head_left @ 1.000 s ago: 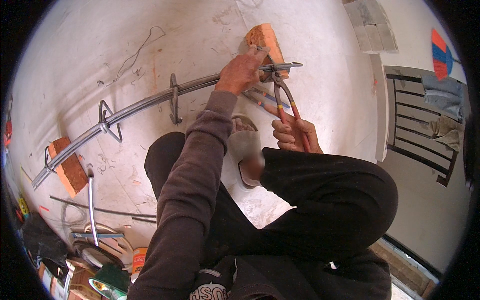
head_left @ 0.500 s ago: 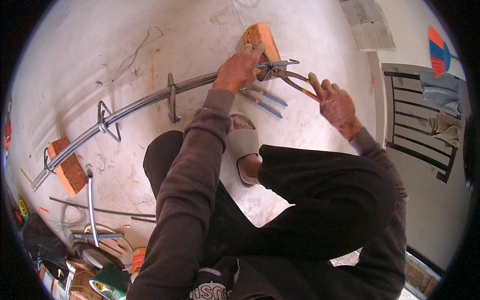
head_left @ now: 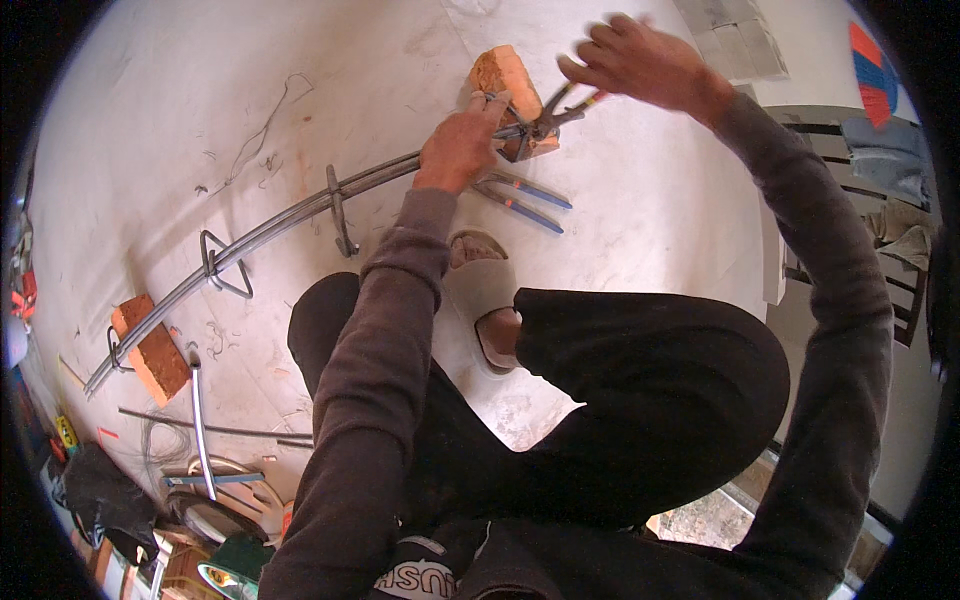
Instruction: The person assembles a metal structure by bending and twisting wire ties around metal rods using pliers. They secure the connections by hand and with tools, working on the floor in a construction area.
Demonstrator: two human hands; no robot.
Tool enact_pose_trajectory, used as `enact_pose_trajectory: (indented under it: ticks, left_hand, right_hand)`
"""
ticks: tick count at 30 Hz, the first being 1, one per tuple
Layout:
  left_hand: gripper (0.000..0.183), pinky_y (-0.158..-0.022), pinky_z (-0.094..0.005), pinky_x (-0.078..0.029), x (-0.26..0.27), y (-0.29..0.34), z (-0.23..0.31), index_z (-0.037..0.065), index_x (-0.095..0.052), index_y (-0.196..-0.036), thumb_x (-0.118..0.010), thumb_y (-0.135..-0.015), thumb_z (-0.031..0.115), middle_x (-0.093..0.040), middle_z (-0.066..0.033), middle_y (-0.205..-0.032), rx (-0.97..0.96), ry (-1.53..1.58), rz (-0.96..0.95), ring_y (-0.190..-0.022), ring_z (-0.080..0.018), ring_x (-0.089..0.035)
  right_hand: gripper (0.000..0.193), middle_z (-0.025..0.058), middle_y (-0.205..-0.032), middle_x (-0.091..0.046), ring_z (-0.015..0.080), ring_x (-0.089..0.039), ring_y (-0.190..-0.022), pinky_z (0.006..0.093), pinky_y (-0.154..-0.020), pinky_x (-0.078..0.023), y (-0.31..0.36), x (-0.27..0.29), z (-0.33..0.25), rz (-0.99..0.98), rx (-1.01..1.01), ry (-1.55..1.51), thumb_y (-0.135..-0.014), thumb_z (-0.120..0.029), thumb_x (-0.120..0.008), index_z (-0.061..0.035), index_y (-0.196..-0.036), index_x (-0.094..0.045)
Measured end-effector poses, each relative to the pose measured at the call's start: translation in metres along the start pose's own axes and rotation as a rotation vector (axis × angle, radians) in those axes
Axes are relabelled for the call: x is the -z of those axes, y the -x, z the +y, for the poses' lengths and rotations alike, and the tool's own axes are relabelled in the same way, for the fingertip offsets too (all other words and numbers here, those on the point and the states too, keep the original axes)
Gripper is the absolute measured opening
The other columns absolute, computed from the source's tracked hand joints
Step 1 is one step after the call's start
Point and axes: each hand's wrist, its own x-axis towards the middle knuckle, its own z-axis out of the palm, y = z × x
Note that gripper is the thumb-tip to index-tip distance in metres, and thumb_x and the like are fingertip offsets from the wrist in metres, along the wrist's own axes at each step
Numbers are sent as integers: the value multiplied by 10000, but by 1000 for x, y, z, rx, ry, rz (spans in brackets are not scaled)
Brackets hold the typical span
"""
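Note:
My left hand [head_left: 458,150] grips a bundle of long steel bars [head_left: 280,225] where its end rests on an orange brick [head_left: 503,72]. A pair of metal pincers [head_left: 543,120] bites at the bars just beside that hand. My right hand [head_left: 640,65] is raised at the top and holds the pincers by the handle ends; it is blurred by motion. Bent steel stirrups [head_left: 338,210] ring the bars further left. A blue-handled tool [head_left: 525,195] lies on the floor under my left hand.
A second brick [head_left: 150,345] props the bars' far left end. My sandalled foot [head_left: 480,290] stands on the pale concrete floor [head_left: 200,120]. Loose rods, wire and tools [head_left: 200,470] lie at lower left. A dark slatted chair [head_left: 880,200] stands at the right.
My right hand has swung up and away from my knee to the top of the view, turning the pincers' handles around with it. My left hand has stayed on the bars.

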Motion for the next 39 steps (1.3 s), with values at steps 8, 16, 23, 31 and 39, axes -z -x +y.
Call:
enact_pose_trajectory:
  ticks: [8, 16, 23, 31, 39]
  left_hand:
    - [643, -865, -482, -556, 7, 1, 3, 105, -458, -1436, -702, -842, 96, -593, -200, -1241, 24, 19, 38, -1042, -381, -663]
    - [656, -855, -505, -543, 8, 2, -6, 95, -451, -1432, -706, -828, 114, -593, -206, -1242, -4, 24, 31, -1024, -403, -654]
    - [660, -849, -476, -568, 3, 2, -1, 109, -459, -1441, -674, -820, 53, -592, -196, -1237, -5, -3, 35, -1005, -391, -673]
    - [686, -873, -512, -553, -2, 2, -2, 176, -443, -1436, -668, -801, 50, -576, -178, -1299, 30, 27, 11, -1044, -413, -652]
    - [653, -864, -506, -560, 2, 3, -1, 143, -452, -1424, -660, -813, 43, -583, -185, -1269, 13, 67, 17, -1047, -416, -652]
  right_hand:
    - [155, 3, -827, -566, 189, -549, -881, 364, -861, -418, -81, -24, 44, 160, 163, -225, -858, -250, -604, -163, -730, -610]
    - [144, 20, -806, -580, 212, -564, -883, 375, -874, -428, -118, -49, 38, 171, 118, -263, -832, -223, -601, -180, -699, -636]
    - [153, 33, -860, -694, 240, -669, -907, 419, -814, -543, 24, -49, -13, -365, -354, -712, -849, -94, -674, -135, -995, -688]
    - [213, 37, -737, -572, 193, -553, -666, 362, -630, -499, 81, 24, -109, -470, -889, -1905, -770, -106, -660, -26, -964, -620]
    - [428, 116, -786, -648, 172, -664, -599, 298, -553, -603, 32, 99, -168, -414, -1324, -2890, -852, -140, -607, 117, -1191, -557]
